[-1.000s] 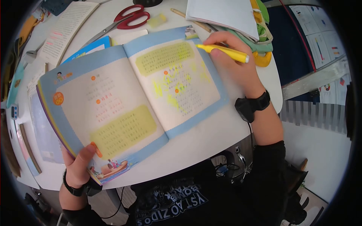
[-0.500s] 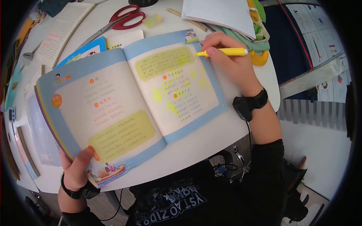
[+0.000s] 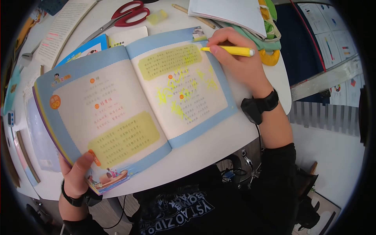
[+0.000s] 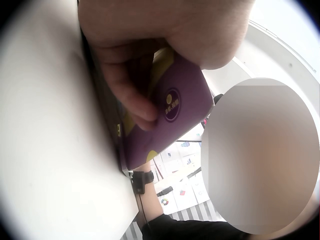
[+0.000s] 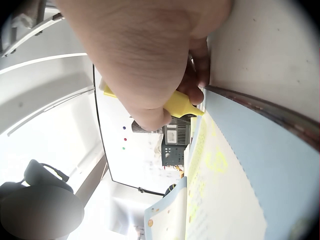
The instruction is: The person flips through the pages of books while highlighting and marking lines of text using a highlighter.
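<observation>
An open book (image 3: 117,94) with blue page borders lies tilted over the white table. My left hand (image 3: 76,176) grips its lower left corner, thumb on the page and fingers beneath. The left wrist view shows those fingers against the purple back cover (image 4: 192,95). In my right hand (image 3: 239,58) a yellow highlighter (image 3: 235,51) is pinched between thumb and fingers. Its tip is right by the upper right edge of the right page, beside a green text box (image 3: 170,60). Yellow scribbles (image 3: 178,109) mark that page. The right wrist view has the highlighter tip (image 5: 199,112) close over the page.
Behind the book lie red-handled scissors (image 3: 131,15), a yellow sticky pad (image 3: 157,16), a blue booklet (image 3: 84,51) and a pencil (image 3: 192,15). White paper (image 3: 227,15) tops a green pouch at the back right. Another open book (image 3: 62,31) is at the back left.
The highlighter swung from slanting down to nearly level, and its tip shifted slightly along the right page's upper edge. The left hand keeps its hold on the book, which shifted slightly left in view.
</observation>
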Available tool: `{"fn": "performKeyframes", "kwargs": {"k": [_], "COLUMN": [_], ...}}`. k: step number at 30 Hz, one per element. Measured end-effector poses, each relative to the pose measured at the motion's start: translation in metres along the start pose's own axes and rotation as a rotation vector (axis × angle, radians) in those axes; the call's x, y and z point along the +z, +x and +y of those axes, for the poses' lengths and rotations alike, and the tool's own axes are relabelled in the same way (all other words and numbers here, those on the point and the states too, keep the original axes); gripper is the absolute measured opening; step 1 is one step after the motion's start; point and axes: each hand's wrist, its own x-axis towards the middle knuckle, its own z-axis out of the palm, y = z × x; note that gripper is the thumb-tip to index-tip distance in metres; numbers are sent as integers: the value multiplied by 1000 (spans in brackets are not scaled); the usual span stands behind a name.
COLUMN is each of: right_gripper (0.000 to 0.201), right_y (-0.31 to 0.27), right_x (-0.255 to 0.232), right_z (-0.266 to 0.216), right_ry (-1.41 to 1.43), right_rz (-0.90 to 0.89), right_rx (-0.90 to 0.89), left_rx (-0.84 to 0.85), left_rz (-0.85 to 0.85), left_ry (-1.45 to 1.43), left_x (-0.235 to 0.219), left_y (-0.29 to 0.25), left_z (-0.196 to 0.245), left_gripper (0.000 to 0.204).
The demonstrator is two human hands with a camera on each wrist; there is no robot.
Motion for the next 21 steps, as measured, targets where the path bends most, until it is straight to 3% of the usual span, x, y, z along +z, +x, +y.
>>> {"fn": "performKeyframes", "kwargs": {"k": [4, 10, 13, 18, 21], "right_gripper": [11, 11, 13, 13, 12], "right_y": [2, 4, 2, 2, 1], "right_x": [-5, -2, -4, -7, -4], "right_z": [4, -1, 5, 8, 8], "right_ry": [-87, -113, -36, -66, -24], "right_rz": [-55, -62, -18, -64, -30], "right_rx": [-125, -170, -64, -106, -62], "left_rx": [-9, -17, -21, -17, -17], "left_rz": [-4, 7, -7, 22, -18], "left_ry": [11, 19, 23, 42, 26], "left_x": [1, 0, -2, 0, 1], "left_y": [1, -1, -1, 0, 0], "left_z": [3, 0, 2, 0, 2], "left_gripper": [47, 48, 48, 57, 47]}}
